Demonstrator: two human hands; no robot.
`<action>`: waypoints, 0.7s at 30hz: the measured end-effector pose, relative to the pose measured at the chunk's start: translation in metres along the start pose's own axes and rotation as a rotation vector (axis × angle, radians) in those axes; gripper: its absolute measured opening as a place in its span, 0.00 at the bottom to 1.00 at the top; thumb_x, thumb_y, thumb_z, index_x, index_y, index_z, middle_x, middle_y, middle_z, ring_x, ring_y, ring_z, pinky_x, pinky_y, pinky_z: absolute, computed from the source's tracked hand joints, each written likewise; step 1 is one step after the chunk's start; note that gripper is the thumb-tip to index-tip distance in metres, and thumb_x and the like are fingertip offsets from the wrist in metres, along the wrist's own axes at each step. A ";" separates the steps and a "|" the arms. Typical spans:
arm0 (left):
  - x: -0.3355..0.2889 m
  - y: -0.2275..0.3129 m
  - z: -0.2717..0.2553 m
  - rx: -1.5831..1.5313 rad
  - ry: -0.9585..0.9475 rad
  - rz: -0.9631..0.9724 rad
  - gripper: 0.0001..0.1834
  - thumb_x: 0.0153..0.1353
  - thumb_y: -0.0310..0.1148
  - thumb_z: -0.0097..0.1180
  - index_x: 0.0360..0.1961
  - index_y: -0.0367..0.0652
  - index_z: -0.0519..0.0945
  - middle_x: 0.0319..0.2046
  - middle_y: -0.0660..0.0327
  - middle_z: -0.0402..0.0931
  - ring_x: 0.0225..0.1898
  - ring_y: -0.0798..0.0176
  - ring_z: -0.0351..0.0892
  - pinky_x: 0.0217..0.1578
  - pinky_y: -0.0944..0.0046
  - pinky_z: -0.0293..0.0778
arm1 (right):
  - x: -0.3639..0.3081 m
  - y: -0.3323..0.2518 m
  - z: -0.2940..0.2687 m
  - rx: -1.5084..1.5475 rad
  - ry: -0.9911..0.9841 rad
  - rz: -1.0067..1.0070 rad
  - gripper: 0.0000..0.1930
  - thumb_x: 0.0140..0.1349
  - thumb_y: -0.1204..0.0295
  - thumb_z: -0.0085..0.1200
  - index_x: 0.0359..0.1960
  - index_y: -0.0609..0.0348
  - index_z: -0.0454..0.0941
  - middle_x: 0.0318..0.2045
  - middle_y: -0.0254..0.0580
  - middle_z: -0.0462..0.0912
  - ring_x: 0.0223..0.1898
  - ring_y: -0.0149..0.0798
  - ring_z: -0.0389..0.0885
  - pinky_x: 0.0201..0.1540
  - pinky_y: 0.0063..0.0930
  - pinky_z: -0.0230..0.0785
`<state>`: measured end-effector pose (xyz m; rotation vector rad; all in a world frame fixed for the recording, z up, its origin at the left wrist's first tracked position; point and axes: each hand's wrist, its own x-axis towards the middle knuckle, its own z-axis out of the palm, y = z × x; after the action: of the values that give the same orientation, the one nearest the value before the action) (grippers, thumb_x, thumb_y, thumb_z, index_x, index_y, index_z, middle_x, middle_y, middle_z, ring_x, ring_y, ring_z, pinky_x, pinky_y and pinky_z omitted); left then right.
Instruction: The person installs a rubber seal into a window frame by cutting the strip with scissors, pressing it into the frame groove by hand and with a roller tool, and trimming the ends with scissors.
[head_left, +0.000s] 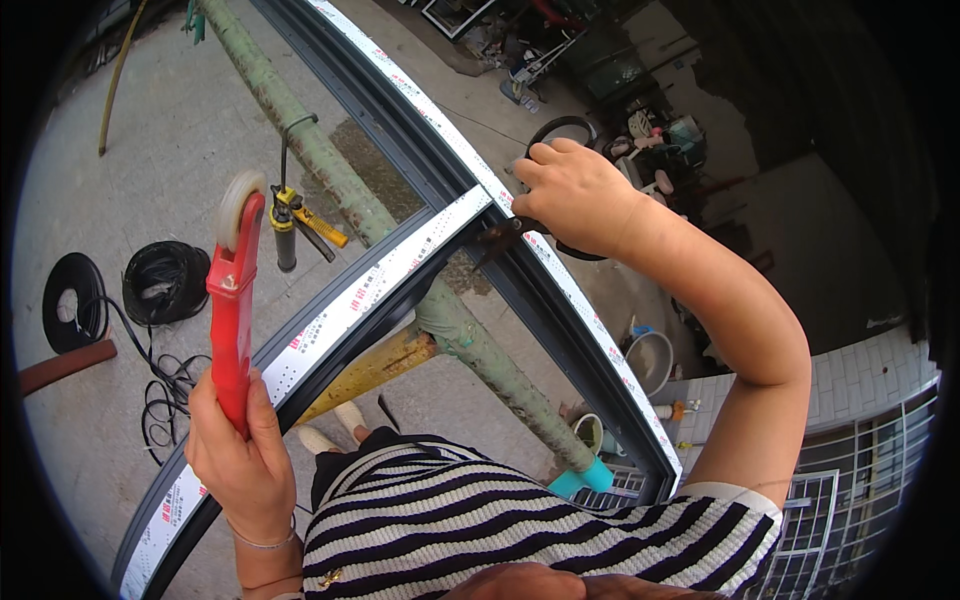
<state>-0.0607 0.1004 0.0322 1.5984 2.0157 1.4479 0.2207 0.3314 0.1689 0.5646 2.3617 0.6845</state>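
A: Item one, nearest?
B: Left hand [240, 460], fingers wrapped round the lower handle of one red-handled roller [232, 330], pale wheel uppermost. Handle judged hard and light. Grip low, as now, clear of the wheel, which should spin freely.

A: Item two?
B: Right hand [580, 195], fingers curled about the black handles of one pair of scissors [497, 240], blades brown-stained, poised at an inner corner of the frame [590, 350]. Likely rigid and of modest weight; take by the handles only. Whether the blades are parted: cannot tell.

A: Item three, the frame itself. Position?
B: Lies directly before the wearer of the striped top [430, 490]; dark profile, its crossbar [390, 255] running from lower left to meet a long rail. White printed film on the upper faces.

A: Handling?
B: Probably stiff, long and awkward; two hands advised. Film may prove slick, bare finish easily scratched, channel edges possibly sharp. Hold each bar across its full width.

A: Beneath it?
B: One green pole [490, 360], paint worn, round in section; a frame resting on it could slide or tip.

A: Last, farther off?
B: Two coils, a flat black coil [92, 315] and a bulkier black coil [160, 285], on the grey floor [130, 210]. Presumably soft and prone to tangling; lift each as a whole ring.
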 end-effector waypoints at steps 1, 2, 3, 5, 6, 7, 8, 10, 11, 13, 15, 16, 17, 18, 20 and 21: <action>0.000 0.000 -0.001 0.011 -0.004 0.007 0.14 0.66 0.23 0.58 0.50 0.30 0.74 0.35 0.46 0.79 0.30 0.46 0.80 0.32 0.56 0.74 | 0.002 0.001 -0.002 0.000 -0.001 -0.002 0.10 0.49 0.71 0.62 0.34 0.42 0.87 0.36 0.32 0.77 0.45 0.37 0.76 0.48 0.30 0.67; 0.000 -0.001 -0.001 0.022 -0.009 0.014 0.14 0.65 0.23 0.58 0.50 0.30 0.74 0.35 0.46 0.79 0.30 0.46 0.80 0.32 0.56 0.74 | 0.004 0.003 -0.006 0.065 0.029 -0.055 0.10 0.49 0.71 0.63 0.34 0.42 0.87 0.36 0.31 0.77 0.45 0.37 0.75 0.48 0.29 0.67; 0.000 -0.001 -0.001 0.019 -0.009 0.014 0.14 0.65 0.23 0.58 0.50 0.30 0.74 0.35 0.46 0.79 0.30 0.46 0.80 0.32 0.56 0.74 | 0.005 0.005 -0.009 0.128 0.056 -0.105 0.10 0.49 0.71 0.63 0.34 0.43 0.87 0.36 0.31 0.77 0.45 0.37 0.75 0.48 0.29 0.67; 0.000 0.000 -0.001 -0.001 -0.012 -0.005 0.14 0.65 0.23 0.58 0.50 0.30 0.74 0.35 0.45 0.79 0.31 0.46 0.80 0.32 0.56 0.74 | 0.003 0.007 -0.006 0.098 0.038 -0.077 0.11 0.48 0.71 0.64 0.35 0.42 0.87 0.36 0.31 0.77 0.45 0.37 0.75 0.48 0.30 0.67; 0.001 0.000 -0.001 -0.001 -0.011 -0.007 0.14 0.65 0.23 0.58 0.50 0.30 0.74 0.35 0.45 0.79 0.31 0.46 0.80 0.32 0.56 0.74 | 0.001 0.008 -0.004 0.069 0.024 -0.052 0.12 0.47 0.71 0.65 0.35 0.42 0.87 0.36 0.31 0.77 0.45 0.37 0.75 0.48 0.30 0.67; 0.001 0.000 -0.002 0.000 -0.017 0.001 0.14 0.66 0.23 0.58 0.50 0.29 0.74 0.35 0.46 0.79 0.31 0.46 0.80 0.32 0.56 0.74 | -0.001 0.009 -0.003 0.068 0.024 -0.053 0.12 0.47 0.71 0.65 0.35 0.42 0.87 0.36 0.31 0.77 0.45 0.37 0.75 0.48 0.30 0.67; 0.001 0.000 -0.002 0.002 -0.023 0.009 0.14 0.66 0.24 0.58 0.50 0.29 0.74 0.35 0.46 0.79 0.30 0.46 0.80 0.32 0.56 0.74 | -0.005 0.010 -0.002 0.074 0.021 -0.035 0.13 0.46 0.70 0.66 0.36 0.42 0.87 0.36 0.32 0.76 0.45 0.38 0.75 0.49 0.30 0.68; 0.001 0.000 -0.001 0.008 -0.018 0.015 0.14 0.66 0.23 0.58 0.50 0.29 0.74 0.35 0.46 0.79 0.30 0.46 0.80 0.32 0.56 0.74 | -0.007 0.008 -0.001 0.081 0.018 -0.013 0.14 0.45 0.70 0.67 0.36 0.42 0.87 0.36 0.32 0.76 0.45 0.38 0.75 0.49 0.31 0.68; 0.001 0.000 0.000 0.014 -0.012 0.021 0.14 0.66 0.23 0.58 0.50 0.29 0.74 0.34 0.46 0.79 0.30 0.46 0.80 0.32 0.56 0.74 | -0.007 0.005 -0.001 0.094 0.019 -0.022 0.14 0.45 0.70 0.68 0.37 0.42 0.87 0.36 0.32 0.76 0.45 0.38 0.75 0.49 0.31 0.68; 0.001 0.001 -0.002 0.017 -0.020 0.011 0.14 0.66 0.23 0.58 0.50 0.30 0.74 0.34 0.46 0.79 0.30 0.46 0.80 0.32 0.56 0.74 | -0.006 -0.001 -0.005 0.122 0.011 -0.032 0.14 0.45 0.71 0.67 0.37 0.42 0.86 0.35 0.32 0.75 0.45 0.38 0.75 0.49 0.31 0.68; 0.001 0.002 -0.002 0.020 -0.030 0.002 0.13 0.66 0.23 0.58 0.50 0.30 0.74 0.34 0.47 0.79 0.29 0.46 0.80 0.32 0.56 0.74 | -0.007 -0.004 -0.004 0.142 0.025 -0.026 0.13 0.46 0.71 0.66 0.36 0.42 0.86 0.36 0.32 0.75 0.45 0.37 0.75 0.49 0.30 0.68; 0.001 0.001 -0.002 0.025 -0.023 0.018 0.13 0.66 0.23 0.58 0.50 0.30 0.74 0.34 0.46 0.79 0.29 0.46 0.80 0.32 0.56 0.74 | -0.009 -0.006 -0.004 0.161 0.038 -0.022 0.13 0.47 0.71 0.66 0.36 0.43 0.86 0.36 0.32 0.75 0.45 0.37 0.75 0.48 0.29 0.67; 0.001 0.001 -0.001 0.029 -0.017 0.035 0.13 0.66 0.23 0.57 0.50 0.30 0.74 0.34 0.46 0.79 0.29 0.46 0.80 0.32 0.56 0.74 | -0.012 -0.007 -0.004 0.162 0.036 -0.018 0.13 0.47 0.71 0.66 0.36 0.43 0.86 0.36 0.32 0.75 0.45 0.37 0.75 0.48 0.29 0.67; 0.001 0.002 -0.001 0.029 -0.017 0.038 0.13 0.66 0.23 0.57 0.50 0.30 0.74 0.34 0.46 0.79 0.29 0.46 0.80 0.32 0.56 0.74 | -0.014 -0.009 -0.006 0.076 0.039 0.013 0.13 0.47 0.71 0.65 0.37 0.43 0.86 0.36 0.32 0.75 0.45 0.37 0.74 0.48 0.29 0.67; 0.000 0.002 -0.001 0.014 -0.017 0.009 0.13 0.66 0.23 0.57 0.49 0.30 0.74 0.34 0.46 0.79 0.29 0.46 0.80 0.32 0.56 0.74 | -0.022 -0.014 -0.012 -0.012 0.038 0.048 0.13 0.47 0.72 0.64 0.37 0.44 0.86 0.35 0.32 0.75 0.45 0.36 0.74 0.48 0.28 0.67; 0.000 0.002 -0.002 0.014 -0.016 0.010 0.13 0.66 0.23 0.57 0.49 0.30 0.74 0.34 0.46 0.79 0.29 0.46 0.80 0.32 0.56 0.74 | -0.030 -0.016 -0.017 -0.025 0.059 0.088 0.14 0.48 0.71 0.64 0.38 0.43 0.86 0.35 0.31 0.75 0.45 0.36 0.74 0.47 0.27 0.66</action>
<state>-0.0608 0.0990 0.0344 1.6231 2.0161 1.4234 0.2276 0.2970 0.1844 0.6489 2.3912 0.7788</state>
